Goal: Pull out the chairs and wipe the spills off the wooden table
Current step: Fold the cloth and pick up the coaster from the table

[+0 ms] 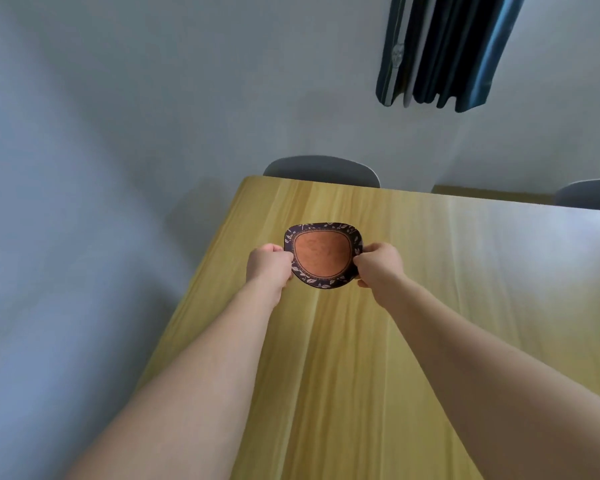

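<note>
- Gripping the plate [321, 254] by opposite rims, your left hand [269, 265] and right hand [378, 263] pinch it closed-fingered, likely to keep it level above the table [395, 323].
- You probably mean to clear it away for wiping.
- Both chairs [321, 169] remain tucked at the far edge.

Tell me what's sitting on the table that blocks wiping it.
One thing: a plate with a dark patterned rim, over the middle of the table, gripped at its sides by the left hand and right hand. No other object shows on the wood.
</note>
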